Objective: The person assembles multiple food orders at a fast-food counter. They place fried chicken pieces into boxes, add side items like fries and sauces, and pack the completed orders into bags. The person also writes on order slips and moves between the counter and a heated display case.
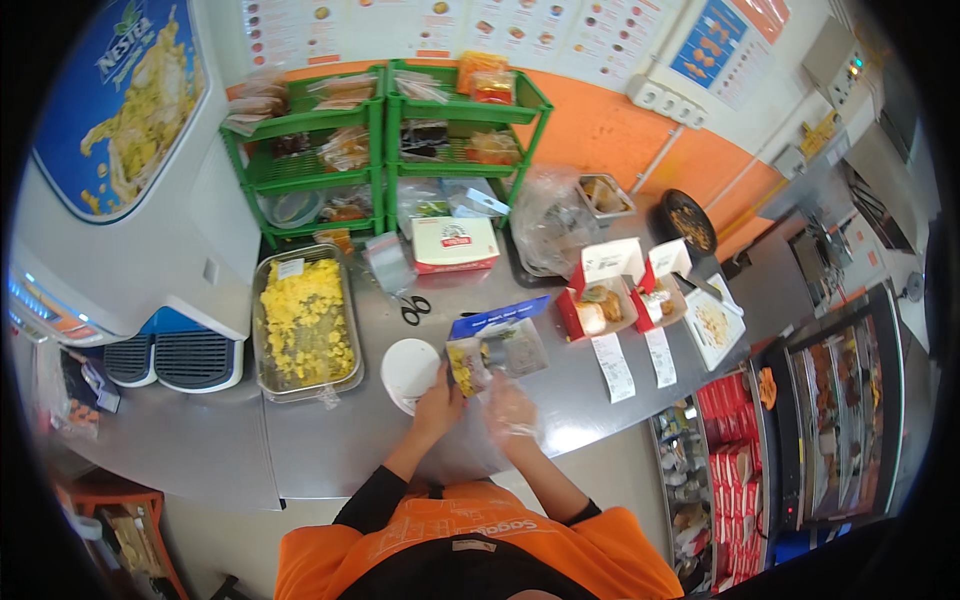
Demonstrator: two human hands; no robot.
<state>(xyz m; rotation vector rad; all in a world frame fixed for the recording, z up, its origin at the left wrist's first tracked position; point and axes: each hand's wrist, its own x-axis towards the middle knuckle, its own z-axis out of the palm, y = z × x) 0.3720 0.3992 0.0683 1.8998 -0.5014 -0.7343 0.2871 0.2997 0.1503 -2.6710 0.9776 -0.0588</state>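
Left hand (437, 398) pinches the limp, light plastic bag (497, 355) of yellow food at its bottom edge; gloved right hand (512, 410), at five o'clock, grip unclear.

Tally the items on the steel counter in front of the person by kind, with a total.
Open red-and-white food boxes: 2
Paper receipts: 2
Metal tray of yellow food: 1
Scissors: 1
White round lid: 1
Closed red-and-white carton: 1
Clear bag held in both hands: 1
Total: 9
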